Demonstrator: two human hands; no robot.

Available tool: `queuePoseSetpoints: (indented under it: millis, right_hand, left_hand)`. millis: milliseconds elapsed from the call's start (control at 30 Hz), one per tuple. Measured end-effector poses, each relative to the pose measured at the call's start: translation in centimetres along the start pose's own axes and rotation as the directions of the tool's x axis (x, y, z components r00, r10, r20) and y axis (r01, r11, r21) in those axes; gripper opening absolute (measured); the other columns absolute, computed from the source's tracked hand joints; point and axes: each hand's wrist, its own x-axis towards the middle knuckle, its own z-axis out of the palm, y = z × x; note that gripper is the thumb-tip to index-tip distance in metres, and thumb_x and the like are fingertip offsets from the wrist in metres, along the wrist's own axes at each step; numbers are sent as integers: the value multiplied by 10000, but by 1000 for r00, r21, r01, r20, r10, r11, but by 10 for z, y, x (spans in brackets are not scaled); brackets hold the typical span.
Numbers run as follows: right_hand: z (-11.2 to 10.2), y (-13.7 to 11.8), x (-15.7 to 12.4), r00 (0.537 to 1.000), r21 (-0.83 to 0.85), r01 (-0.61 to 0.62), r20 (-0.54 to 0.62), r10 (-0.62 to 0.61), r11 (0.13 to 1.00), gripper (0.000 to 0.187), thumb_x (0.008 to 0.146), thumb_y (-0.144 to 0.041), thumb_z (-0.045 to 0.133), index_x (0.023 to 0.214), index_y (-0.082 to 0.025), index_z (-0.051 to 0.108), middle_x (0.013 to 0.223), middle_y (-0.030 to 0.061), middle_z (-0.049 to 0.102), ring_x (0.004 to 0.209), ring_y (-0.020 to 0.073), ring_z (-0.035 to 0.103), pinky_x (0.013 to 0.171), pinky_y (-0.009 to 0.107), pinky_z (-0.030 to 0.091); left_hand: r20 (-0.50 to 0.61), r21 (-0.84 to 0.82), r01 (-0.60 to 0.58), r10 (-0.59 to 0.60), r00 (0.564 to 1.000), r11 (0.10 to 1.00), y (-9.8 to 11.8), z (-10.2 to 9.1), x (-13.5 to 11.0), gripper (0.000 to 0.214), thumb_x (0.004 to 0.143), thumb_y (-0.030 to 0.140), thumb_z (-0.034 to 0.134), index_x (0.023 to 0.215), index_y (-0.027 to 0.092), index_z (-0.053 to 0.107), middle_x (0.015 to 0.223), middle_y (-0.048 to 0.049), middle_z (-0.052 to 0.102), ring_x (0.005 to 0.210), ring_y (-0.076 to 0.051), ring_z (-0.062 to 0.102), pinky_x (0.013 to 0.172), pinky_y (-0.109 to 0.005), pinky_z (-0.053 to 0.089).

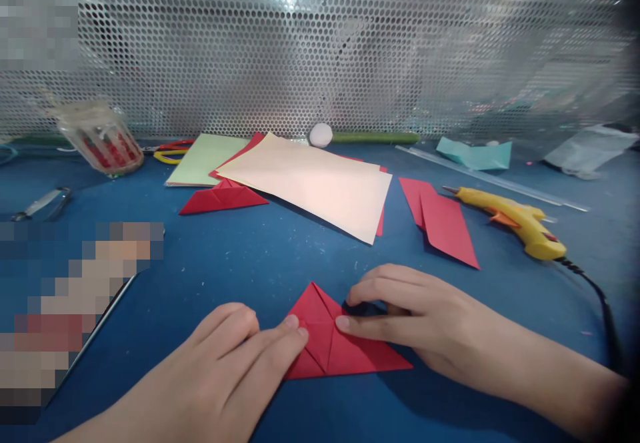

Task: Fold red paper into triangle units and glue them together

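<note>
A red folded paper (327,339) lies on the blue table in front of me, shaped like a wide triangle with creased flaps meeting near its middle. My left hand (227,353) presses its left side, thumb and index finger together on the folds, the other fingers curled. On the right slope, the thumb of my right hand (430,316) rests on the paper while its bent fingers reach the upper right edge. The right corner of the paper sticks out below that hand. Its left corner is hidden under my left hand.
Behind are a smaller red folded paper (225,197), cream sheets (315,183), green sheets (205,159) and red strips (447,223). A yellow glue gun (510,219) with a black cord lies right. Scissors (173,153) and a tilted jar (103,139) stand left, before a perforated metal screen (300,49).
</note>
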Motion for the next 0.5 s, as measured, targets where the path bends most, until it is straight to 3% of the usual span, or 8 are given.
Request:
queuePoseSetpoints:
  millis: [100, 233, 300, 400, 500]
  right_hand:
    - [1, -2, 1, 999, 11, -31, -28, 31, 999, 443, 996, -16, 396, 1092, -238, 768, 980, 74, 737, 878, 150, 676, 776, 269, 578]
    - [2, -1, -1, 995, 49, -79, -49, 81, 996, 491, 925, 33, 398, 1072, -248, 773, 977, 64, 723, 857, 137, 673, 750, 256, 570]
    - [4, 0, -3, 992, 91, -94, -73, 101, 991, 514, 910, 49, 392, 1115, -247, 758, 989, 55, 719, 884, 122, 674, 774, 228, 568]
    - [9, 2, -5, 979, 70, -138, -143, 147, 988, 491, 934, 25, 405, 1221, -234, 709, 1039, 57, 714, 970, 113, 681, 835, 201, 568]
    - [15, 8, -6, 929, -41, -304, -232, 287, 952, 388, 995, -78, 431, 1222, -250, 693, 1135, 73, 698, 1039, 143, 690, 901, 271, 582]
  left_hand:
    - [35, 31, 66, -68, 997, 997, 3, 2, -4, 418, 1074, 91, 217, 1372, 123, 508, 939, -31, 719, 798, -201, 624, 832, -307, 487]
    - [112, -62, 236, -228, 967, 970, 5, 2, -6, 368, 1106, 224, 216, 1428, 254, 392, 1166, 3, 719, 962, -170, 683, 825, -243, 536]
    - [115, -123, 280, -266, 957, 952, 4, 1, -6, 347, 1096, 257, 266, 1416, 313, 391, 1252, 51, 701, 1102, -141, 665, 935, -218, 516]
    - [129, -211, 309, -287, 949, 927, 0, -2, -3, 314, 1104, 350, 320, 1402, 339, 417, 1332, 55, 662, 1217, -120, 622, 1114, -250, 418]
    - [147, -259, 279, -248, 958, 925, -5, -5, -1, 246, 1087, 421, 410, 1306, 366, 506, 1349, 51, 654, 1197, -144, 629, 1040, -264, 501]
